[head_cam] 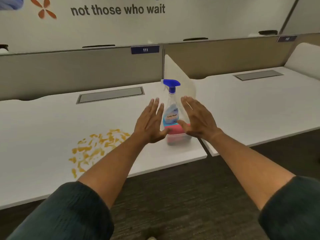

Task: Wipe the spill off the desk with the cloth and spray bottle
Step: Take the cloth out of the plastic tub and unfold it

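Observation:
A clear spray bottle [171, 108] with a blue trigger head stands upright near the right end of the white desk [43, 122]. A folded pink cloth [175, 135] lies right in front of the bottle. An orange-yellow spill [97, 146] is spread over the desk to the left. My left hand [150, 122] is held flat with fingers extended just left of the bottle, and its thumb is close to the cloth. My right hand [197, 118] is held the same way just right of the bottle. Neither hand holds anything.
A white side divider [178, 73] stands behind the bottle, between this desk and the neighbouring desk [251, 104]. Grey back panels [78, 71] close off the far side. A grey cable hatch [110, 95] is set into the desk. Dark carpet [181, 196] lies below.

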### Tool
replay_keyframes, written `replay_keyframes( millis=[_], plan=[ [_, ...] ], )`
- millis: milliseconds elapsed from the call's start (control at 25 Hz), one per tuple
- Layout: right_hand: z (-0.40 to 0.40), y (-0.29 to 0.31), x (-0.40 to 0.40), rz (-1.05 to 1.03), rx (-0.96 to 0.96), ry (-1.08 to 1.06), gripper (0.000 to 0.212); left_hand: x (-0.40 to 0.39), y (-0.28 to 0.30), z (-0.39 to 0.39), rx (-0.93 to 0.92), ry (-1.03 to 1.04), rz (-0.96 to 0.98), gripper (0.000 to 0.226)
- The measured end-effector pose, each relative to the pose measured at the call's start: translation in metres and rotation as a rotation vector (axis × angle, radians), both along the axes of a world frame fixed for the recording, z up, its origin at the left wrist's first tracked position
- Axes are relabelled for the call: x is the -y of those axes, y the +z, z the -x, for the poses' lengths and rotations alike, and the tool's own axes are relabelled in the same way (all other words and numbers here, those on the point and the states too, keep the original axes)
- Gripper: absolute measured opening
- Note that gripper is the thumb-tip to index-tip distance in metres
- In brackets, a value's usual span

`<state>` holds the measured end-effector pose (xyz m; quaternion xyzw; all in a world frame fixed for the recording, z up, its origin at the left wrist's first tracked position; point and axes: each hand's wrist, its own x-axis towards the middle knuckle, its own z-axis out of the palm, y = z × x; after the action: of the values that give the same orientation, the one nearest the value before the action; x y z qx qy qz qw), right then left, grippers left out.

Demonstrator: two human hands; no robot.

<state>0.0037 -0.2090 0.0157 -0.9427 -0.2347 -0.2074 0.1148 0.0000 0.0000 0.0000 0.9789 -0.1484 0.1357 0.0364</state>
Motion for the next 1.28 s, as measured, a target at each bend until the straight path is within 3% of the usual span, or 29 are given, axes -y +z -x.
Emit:
replay_keyframes(
  millis=[160,480,960,1280],
  plan=[
    [-0.013,-0.011,0.01,-0.004,-0.181,-0.057,0.066,0.007,-0.02,-0.024,-0.237,-0.055,0.087,0.094],
    [-0.058,-0.028,0.027,-0.047,-0.51,-0.128,0.05,0.008,-0.047,-0.074,-0.442,-0.045,0.286,0.067],
    [-0.116,-0.056,0.043,0.163,-0.648,0.013,0.039,0.03,-0.069,-0.112,-0.576,0.036,0.372,0.057],
    [-0.136,-0.06,0.054,0.121,-0.686,0.127,0.034,0.035,-0.067,-0.117,-0.597,0.096,0.379,0.048]
  ],
)
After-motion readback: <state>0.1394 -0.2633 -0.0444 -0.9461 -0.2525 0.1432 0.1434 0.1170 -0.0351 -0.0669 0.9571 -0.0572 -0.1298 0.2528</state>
